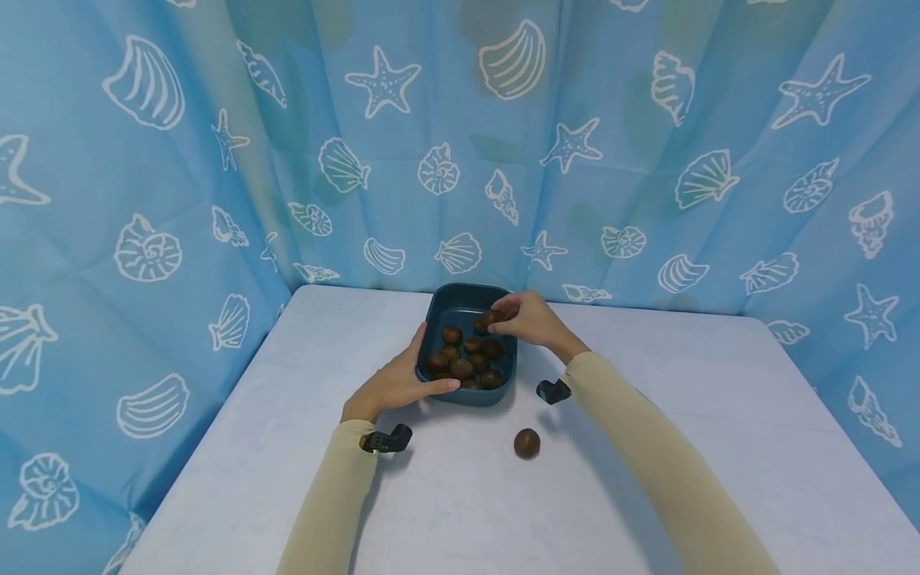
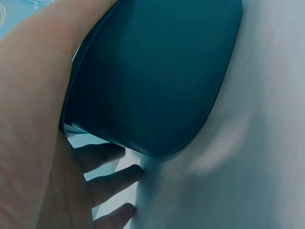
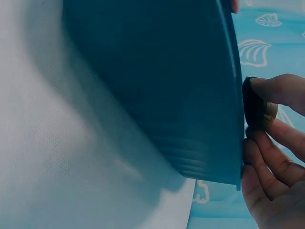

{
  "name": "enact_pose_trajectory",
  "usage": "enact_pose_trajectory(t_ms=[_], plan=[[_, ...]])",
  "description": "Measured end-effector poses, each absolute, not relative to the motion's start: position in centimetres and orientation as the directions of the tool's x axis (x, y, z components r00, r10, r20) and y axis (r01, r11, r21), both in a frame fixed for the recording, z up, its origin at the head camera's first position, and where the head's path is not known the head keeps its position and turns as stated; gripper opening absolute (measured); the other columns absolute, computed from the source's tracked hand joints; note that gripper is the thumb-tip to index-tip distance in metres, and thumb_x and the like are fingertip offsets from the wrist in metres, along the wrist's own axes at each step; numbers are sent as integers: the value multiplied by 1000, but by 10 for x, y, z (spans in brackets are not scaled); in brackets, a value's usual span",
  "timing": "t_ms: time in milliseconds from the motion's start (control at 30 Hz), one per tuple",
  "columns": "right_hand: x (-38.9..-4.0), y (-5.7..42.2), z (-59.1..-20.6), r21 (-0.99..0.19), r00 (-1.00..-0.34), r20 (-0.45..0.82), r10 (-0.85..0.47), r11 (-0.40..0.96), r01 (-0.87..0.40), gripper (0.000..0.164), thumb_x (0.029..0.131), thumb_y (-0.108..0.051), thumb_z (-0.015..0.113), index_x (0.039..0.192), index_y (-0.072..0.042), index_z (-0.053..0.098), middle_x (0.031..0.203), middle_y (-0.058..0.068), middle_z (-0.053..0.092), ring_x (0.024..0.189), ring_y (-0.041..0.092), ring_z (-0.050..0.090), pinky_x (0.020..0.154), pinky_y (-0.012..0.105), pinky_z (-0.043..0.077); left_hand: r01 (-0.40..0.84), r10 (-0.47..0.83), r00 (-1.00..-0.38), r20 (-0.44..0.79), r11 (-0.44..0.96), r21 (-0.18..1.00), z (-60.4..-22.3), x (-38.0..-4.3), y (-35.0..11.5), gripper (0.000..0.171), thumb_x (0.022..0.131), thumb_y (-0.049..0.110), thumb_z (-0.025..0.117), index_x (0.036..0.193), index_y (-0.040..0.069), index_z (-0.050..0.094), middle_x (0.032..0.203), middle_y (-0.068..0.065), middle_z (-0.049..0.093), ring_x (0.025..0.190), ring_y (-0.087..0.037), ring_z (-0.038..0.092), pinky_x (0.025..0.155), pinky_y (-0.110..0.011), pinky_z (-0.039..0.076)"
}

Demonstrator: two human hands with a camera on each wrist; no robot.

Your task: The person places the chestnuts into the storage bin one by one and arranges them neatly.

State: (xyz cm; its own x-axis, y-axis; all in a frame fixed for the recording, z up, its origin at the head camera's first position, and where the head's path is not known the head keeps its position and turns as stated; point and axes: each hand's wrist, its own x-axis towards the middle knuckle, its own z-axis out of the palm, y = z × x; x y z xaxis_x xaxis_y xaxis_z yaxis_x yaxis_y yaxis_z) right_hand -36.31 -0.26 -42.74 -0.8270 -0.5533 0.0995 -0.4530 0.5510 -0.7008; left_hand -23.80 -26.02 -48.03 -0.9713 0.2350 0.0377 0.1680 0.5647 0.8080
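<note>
A dark blue rectangular container (image 1: 467, 397) stands toward the back of the table, with several brown chestnuts (image 1: 461, 369) gathered mostly in its front half. My left hand (image 1: 395, 382) holds its front left corner, the thumb lying across the front rim and the fingers along the left wall. In the left wrist view, fingers (image 2: 114, 183) stretch past the container's outer wall. Over the back right of the container, my right hand (image 1: 530, 321) pinches a chestnut (image 3: 259, 105) between thumb and fingers. Another chestnut (image 1: 527, 443) lies alone on the table, in front of the container.
A white cloth covers the table (image 1: 446, 495). Behind it and along the left hangs a blue curtain (image 1: 460, 144) with white shell and starfish prints. Small black wrist devices (image 1: 388, 438) sit at both cuffs.
</note>
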Motion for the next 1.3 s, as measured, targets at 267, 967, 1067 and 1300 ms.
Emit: enact_pose_trajectory(t_ms=[267, 967, 1067, 1300], plan=[[-367, -9, -431, -630, -797, 87, -598, 587, -509, 40, 90, -18, 79, 125, 1, 72, 123, 18, 74, 113, 33, 70, 98, 48, 58, 163, 227, -973, 34, 580, 798, -481, -238, -261, 115, 87, 50, 79, 163, 47, -7, 172, -3, 26, 155, -33, 37, 118, -70, 33], [-372, -22, -432, -445, -778, -26, -628, 704, -553, 41, 89, -16, 80, 124, 4, 72, 125, 20, 73, 118, 35, 69, 103, 49, 56, 168, 232, -972, 36, 580, 797, -483, -239, -261, 116, 86, 51, 79, 164, 45, -7, 172, -5, 27, 154, -32, 37, 118, -68, 35], [-371, -24, -432, -419, -778, -20, -628, 712, -563, 40, 89, -18, 80, 122, 3, 72, 122, 20, 74, 114, 35, 70, 100, 49, 57, 183, 242, -969, 48, 571, 800, -484, -240, -261, 116, 86, 53, 80, 161, 51, -8, 172, -4, 27, 154, -32, 38, 119, -68, 34], [-372, -25, -431, -428, -771, -11, -637, 700, -572, 37, 89, -16, 79, 120, 3, 73, 120, 20, 75, 113, 35, 70, 98, 48, 58, 184, 241, -969, 50, 574, 798, -484, -240, -262, 117, 84, 58, 79, 161, 52, -9, 172, -5, 26, 155, -33, 36, 119, -68, 34]])
